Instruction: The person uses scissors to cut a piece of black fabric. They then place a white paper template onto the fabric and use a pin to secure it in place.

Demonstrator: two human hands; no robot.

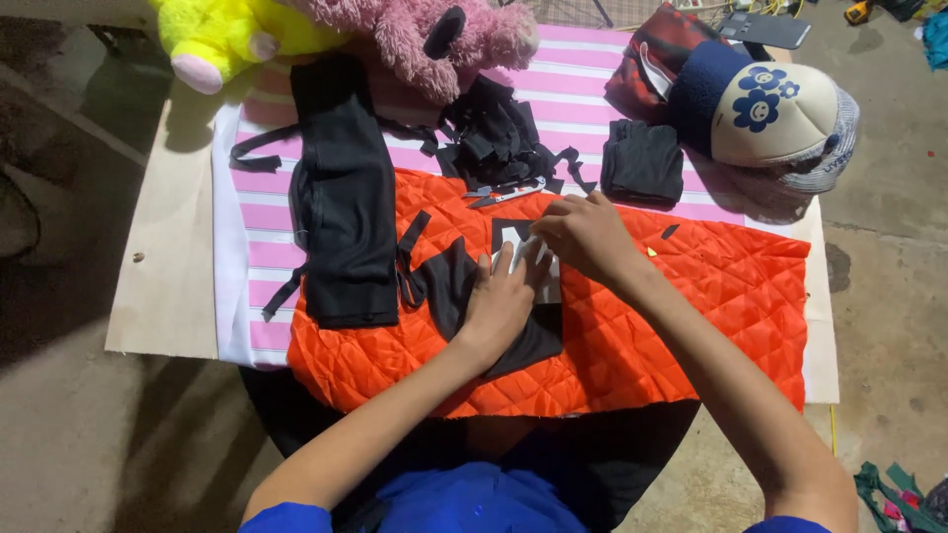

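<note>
A quilted orange fabric (711,296) lies spread over a pink-and-white striped cloth (583,94) on a wooden board (163,286). On the orange fabric rests a black fabric piece (449,281) with a small white paper piece (546,286) on top. My left hand (502,306) lies flat, fingers spread, pressing the black piece and the paper's edge. My right hand (583,235) is curled just above it, its fingertips pinching the top edge of the paper. Scissors (504,190) lie just beyond my right hand.
A long black garment (346,197) lies on the left, a heap of black scraps (494,133) and a folded black cloth (642,163) farther back. Yellow (222,35) and pink (425,35) plush toys sit at the far edge. Caps (780,114) are stacked at far right.
</note>
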